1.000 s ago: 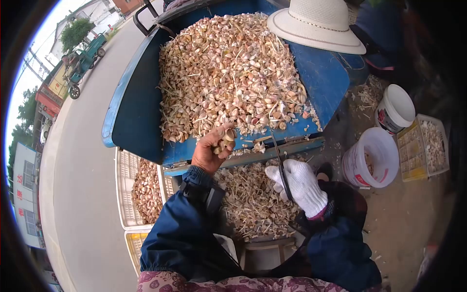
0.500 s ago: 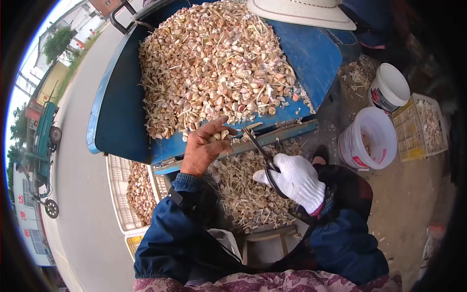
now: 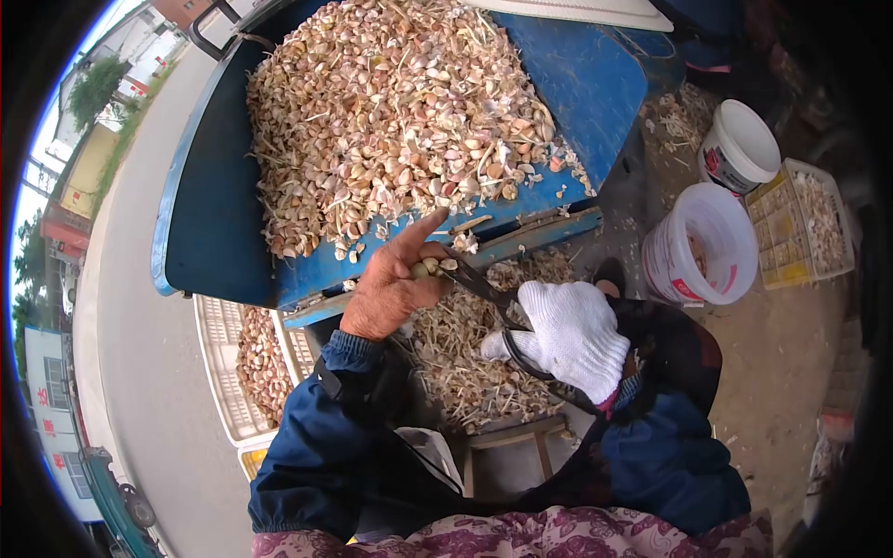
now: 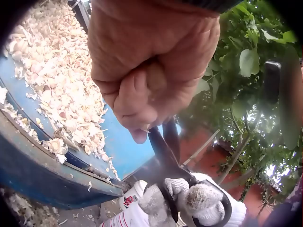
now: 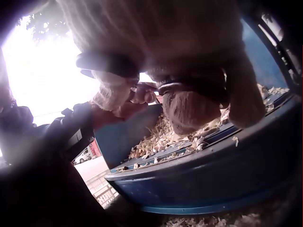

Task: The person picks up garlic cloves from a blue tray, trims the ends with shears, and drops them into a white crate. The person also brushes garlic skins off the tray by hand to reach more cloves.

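Observation:
The bare left hand (image 3: 391,284) holds several garlic cloves (image 3: 426,268) in its curled fingers, with the index finger extended. A white-gloved right hand (image 3: 567,339) grips dark scissors (image 3: 484,286) by the handles, and the blades reach the cloves at the left fingertips. In the left wrist view the scissors (image 4: 163,151) stand with blades apart just below the left hand (image 4: 151,71); the palm hides most of what it holds. Past both hands, a large heap of garlic cloves (image 3: 391,121) lies in a blue metal tray (image 3: 209,205).
Dry stem scraps (image 3: 474,372) lie below the tray's edge, above a stool (image 3: 507,442). A white crate (image 3: 219,372) of cloves stands at left. Two buckets (image 3: 656,246) and a yellowish crate (image 3: 772,223) are at right. A hat brim (image 3: 595,11) overlaps the tray's far side.
The scissors have come left from beside the tray edge to the cloves in the left hand. The left index finger has straightened. The head view has shifted, and the green vehicle appears lower.

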Available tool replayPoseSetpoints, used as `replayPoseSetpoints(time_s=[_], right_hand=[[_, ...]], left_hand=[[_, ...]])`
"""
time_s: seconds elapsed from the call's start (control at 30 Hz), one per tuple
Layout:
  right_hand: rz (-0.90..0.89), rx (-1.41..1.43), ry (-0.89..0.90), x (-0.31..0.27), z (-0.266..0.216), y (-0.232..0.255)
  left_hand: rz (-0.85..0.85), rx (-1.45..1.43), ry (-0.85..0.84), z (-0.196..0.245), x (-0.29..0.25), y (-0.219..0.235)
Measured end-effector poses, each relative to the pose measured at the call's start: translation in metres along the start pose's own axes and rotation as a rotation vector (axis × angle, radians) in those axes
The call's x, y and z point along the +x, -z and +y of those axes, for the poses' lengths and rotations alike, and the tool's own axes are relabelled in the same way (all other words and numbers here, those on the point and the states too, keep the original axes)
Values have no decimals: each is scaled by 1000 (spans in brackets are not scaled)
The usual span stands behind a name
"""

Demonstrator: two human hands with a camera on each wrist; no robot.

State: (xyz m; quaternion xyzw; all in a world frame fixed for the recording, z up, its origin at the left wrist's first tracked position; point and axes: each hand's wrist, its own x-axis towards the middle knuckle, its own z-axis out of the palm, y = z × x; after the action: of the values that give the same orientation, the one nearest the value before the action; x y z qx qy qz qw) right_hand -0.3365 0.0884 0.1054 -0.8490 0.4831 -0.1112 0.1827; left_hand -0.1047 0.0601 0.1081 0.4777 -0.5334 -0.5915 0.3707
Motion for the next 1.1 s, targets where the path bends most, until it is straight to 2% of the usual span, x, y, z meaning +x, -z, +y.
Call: replayPoseSetpoints(time_s=[0.17, 0.23, 0.3, 0.37, 0.43, 0.47, 0.57, 0.63, 0.7, 0.73, 0.77, 0.83, 0.87, 0.9, 0.97, 1.03, 1.1], right_hand=[[38, 121, -34, -6, -1, -7], [72, 173, -20, -8, 3, -17], [-22, 685, -156, -9, 5, -24], [-1, 712, -153, -10, 5, -23], [-141, 987, -311, -10, 9, -28], [-144, 992, -311, -10, 10, -31], [72, 632, -4, -9, 14, -37], [50, 625, -6, -7, 12, -36], [-21, 502, -70, -6, 5, -24], [34, 503, -26, -4, 2, -22], [31, 506, -7, -3, -1, -19], [-103, 237, -96, -2, -4, -14], [-76, 193, -85, -1, -4, -20], [-123, 195, -124, 1, -9, -13], [-59, 213, -86, 1, -7, -15], [-56, 177, -141, 2, -7, -14], [-80, 182, -154, 5, -9, -9]], left_hand=[[36, -77, -6, 1, -3, -7], [-21, -152, 18, 1, -4, -5], [-56, -137, -37, -1, -5, -13], [-81, -126, -95, -2, -7, -14], [-118, -169, -85, -1, -9, -5], [-109, -160, -88, -1, -10, -2], [-124, -139, -99, -5, -14, 3], [-99, -144, -88, -13, -16, 9], [-54, -158, -75, -18, -21, 16], [57, -247, 21, -13, -26, 16], [74, -241, 15, -14, -31, 23], [239, -271, 71, -23, -44, 47], [380, -197, 49, -26, -53, 59], [518, -124, 28, -29, -64, 73], [846, 31, -39, -41, -93, 110], [1190, 315, -62, -82, -135, 184], [1291, 618, 127, -89, -167, 229]])
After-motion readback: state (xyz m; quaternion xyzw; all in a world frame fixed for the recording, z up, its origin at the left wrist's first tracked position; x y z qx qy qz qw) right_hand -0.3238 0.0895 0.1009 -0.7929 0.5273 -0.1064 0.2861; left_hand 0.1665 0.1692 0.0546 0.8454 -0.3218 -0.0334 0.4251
